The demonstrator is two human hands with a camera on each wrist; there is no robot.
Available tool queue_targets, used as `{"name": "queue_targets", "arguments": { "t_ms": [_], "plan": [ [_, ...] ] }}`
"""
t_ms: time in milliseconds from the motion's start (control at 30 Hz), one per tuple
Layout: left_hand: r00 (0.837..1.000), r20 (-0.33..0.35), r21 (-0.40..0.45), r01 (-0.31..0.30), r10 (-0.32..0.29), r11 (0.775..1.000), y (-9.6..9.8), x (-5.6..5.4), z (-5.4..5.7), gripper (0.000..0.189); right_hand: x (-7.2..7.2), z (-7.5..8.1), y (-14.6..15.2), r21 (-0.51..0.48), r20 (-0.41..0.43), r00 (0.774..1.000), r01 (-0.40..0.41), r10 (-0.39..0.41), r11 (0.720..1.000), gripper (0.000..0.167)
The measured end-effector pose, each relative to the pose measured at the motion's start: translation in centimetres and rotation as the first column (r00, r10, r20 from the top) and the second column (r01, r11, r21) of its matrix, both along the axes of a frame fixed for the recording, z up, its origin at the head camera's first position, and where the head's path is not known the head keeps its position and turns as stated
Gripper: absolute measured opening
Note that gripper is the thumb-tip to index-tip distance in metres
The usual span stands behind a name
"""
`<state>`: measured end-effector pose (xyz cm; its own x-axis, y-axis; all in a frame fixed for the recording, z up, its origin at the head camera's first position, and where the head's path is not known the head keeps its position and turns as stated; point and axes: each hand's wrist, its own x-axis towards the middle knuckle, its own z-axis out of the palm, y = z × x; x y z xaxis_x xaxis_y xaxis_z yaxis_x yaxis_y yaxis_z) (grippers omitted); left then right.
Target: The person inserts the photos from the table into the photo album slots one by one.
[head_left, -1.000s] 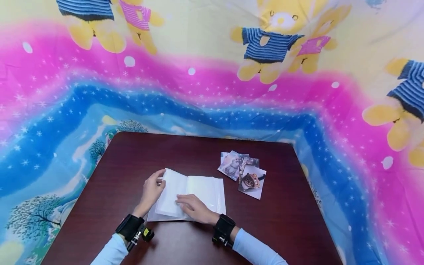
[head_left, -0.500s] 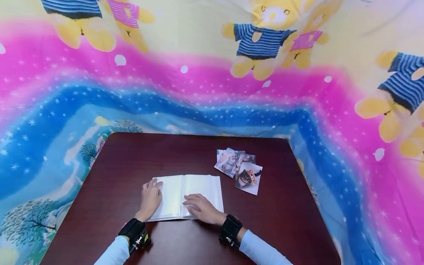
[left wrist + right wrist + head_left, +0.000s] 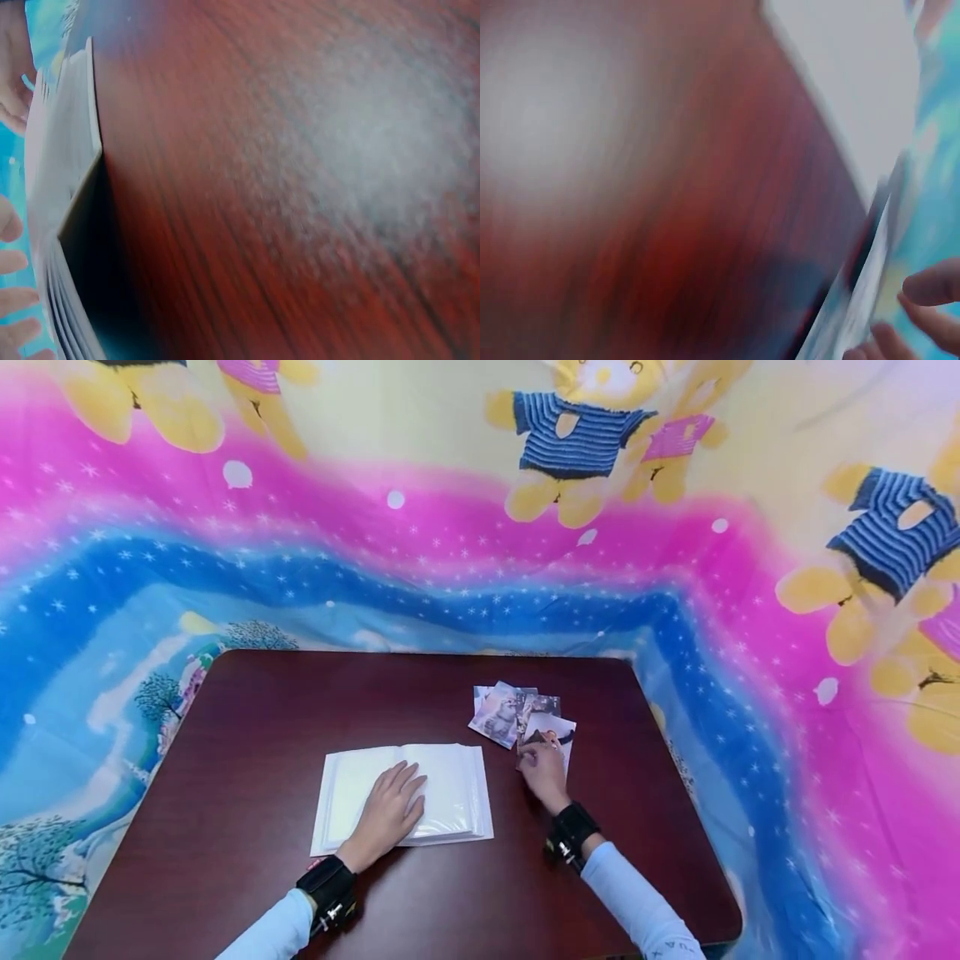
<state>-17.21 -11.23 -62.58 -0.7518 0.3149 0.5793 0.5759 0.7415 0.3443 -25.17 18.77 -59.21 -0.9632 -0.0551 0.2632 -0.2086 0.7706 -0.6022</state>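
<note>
An open photo album (image 3: 442, 789) with clear, white-looking sleeves lies flat on the table. Across its pages rests my left hand (image 3: 386, 812), fingers spread. The left wrist view catches those fingertips at the edge, above the album's bent cover and page edges (image 3: 71, 315). My right hand (image 3: 545, 774) is over the left side of a cat photo (image 3: 564, 737), the nearest of the pile, and covers part of it. In the right wrist view the thumb and fingers (image 3: 930, 289) stand loosely bent beside blurred photo edges (image 3: 862, 292), with no clear pinch on them.
More overlapping photos (image 3: 495, 714) lie just behind the cat photo. The dark wooden table (image 3: 247, 735) has rounded corners and is bordered by a printed cloth (image 3: 450, 552) at the back and sides.
My left hand has turned the page down, then moved from the album's left edge onto its middle. My right hand has left the pages and moved right to the cat photo.
</note>
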Motion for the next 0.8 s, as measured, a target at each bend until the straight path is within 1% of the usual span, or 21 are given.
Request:
{"name": "queue_targets", "arguments": {
  "t_ms": [33,67,100,133,167,233,267,300,367,467,567,600,667,800],
  "plan": [
    [1.0,0.0,-0.01,0.014,-0.014,1.0,0.1,0.0,0.1,0.032,-0.7,0.0,0.9,0.02,0.032,0.996,0.079,-0.08,0.997,0.022],
    [1.0,-0.001,-0.022,0.024,-0.024,0.999,0.1,0.0,0.1,0.033,-1.3,-0.1,1.7,0.042,0.078,0.985,0.154,-0.157,0.987,0.025],
    [1.0,-0.003,-0.038,0.031,-0.031,0.999,0.0,0.0,0.1,0.033,-1.8,-0.1,2.4,0.066,0.136,0.964,0.222,-0.229,0.973,0.029],
    [0.999,-0.002,-0.055,0.033,-0.033,0.998,0.0,-0.1,0.1,0.033,-2.2,-0.1,2.9,0.095,0.205,0.934,0.28,-0.294,0.955,0.035],
    [0.999,-0.003,-0.074,0.031,-0.032,0.997,0.0,-0.1,0.1,0.033,-2.6,-0.2,3.4,0.116,0.265,0.901,0.324,-0.343,0.939,0.042],
    [1.0,0.003,-0.105,0.027,-0.027,0.994,-0.1,-0.2,0.2,0.033,-3.3,-0.2,3.9,0.132,0.365,0.838,0.386,-0.407,0.913,0.054],
    [1.0,0.008,-0.119,0.024,-0.023,0.993,-0.2,-0.3,0.2,0.033,-3.5,-0.3,4.0,0.138,0.395,0.813,0.407,-0.427,0.903,0.06],
    [1.0,0.013,-0.13,0.022,-0.021,0.991,-0.2,-0.3,0.2,0.033,-3.7,-0.3,4.0,0.14,0.415,0.795,0.425,-0.443,0.894,0.063],
    [0.999,0.03,-0.144,0.019,-0.015,0.989,-0.1,-0.3,0.4,0.033,-4.0,-0.2,3.9,0.137,0.438,0.767,0.459,-0.469,0.878,0.068],
    [0.999,0.042,-0.147,0.02,-0.014,0.989,0.1,-0.3,0.3,0.033,-4.1,-0.2,3.5,0.14,0.45,0.728,0.515,-0.518,0.846,0.071],
    [0.999,0.032,-0.143,0.023,-0.019,0.989,0.4,-0.1,0.0,0.032,-4.3,-0.4,3.4,0.155,0.463,0.696,0.546,-0.548,0.824,0.073],
    [0.999,0.025,-0.142,0.026,-0.023,0.99,0.4,0.0,-0.1,0.032,-4.3,-0.6,3.4,0.159,0.463,0.689,0.554,-0.557,0.817,0.073],
    [0.999,0.011,-0.136,0.031,-0.03,0.99,0.4,0.1,-0.4,0.031,-4.4,-0.9,3.6,0.166,0.475,0.682,0.551,-0.556,0.818,0.074],
    [0.999,-0.002,-0.11,0.047,-0.048,0.993,0.5,0.4,-0.9,0.031,-4.1,-1.2,3.9,0.16,0.494,0.679,0.542,-0.543,0.825,0.077]
  ]
}}
